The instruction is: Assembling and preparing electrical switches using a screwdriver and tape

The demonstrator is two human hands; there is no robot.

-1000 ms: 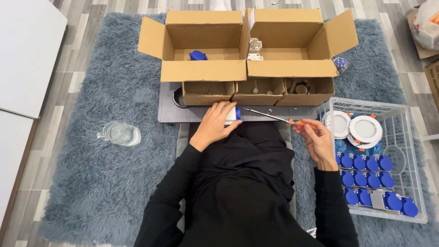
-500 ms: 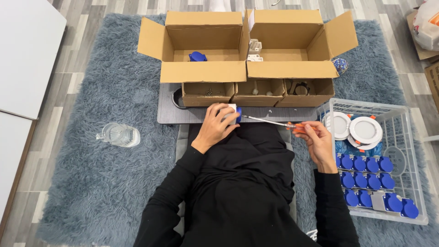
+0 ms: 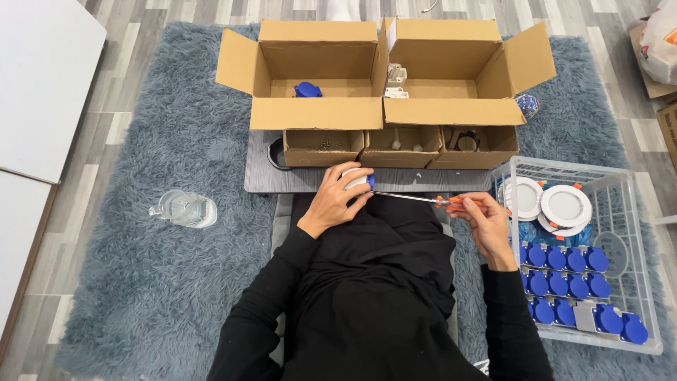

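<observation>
The left hand (image 3: 337, 201) clasps a small white-and-blue part (image 3: 358, 180) at the dark tray's (image 3: 262, 182) near edge. From three o'clock, the right hand (image 3: 481, 220) grips an orange-handled screwdriver (image 3: 423, 200), tip touching the part. The clear crate (image 3: 638, 282) sits just beside that wrist.

Three small open brown cardboard boxes (image 3: 398, 146) lined the far edge of the dark grey bench (image 3: 296, 180), walling off reach beyond, with two large open cardboard cartons (image 3: 384, 74) behind them. A clear wire-sided basket (image 3: 638, 233) hemmed in the right. Open shaggy grey rug (image 3: 127, 268) lay left, broken only by a clear glass jar (image 3: 185, 209).
</observation>
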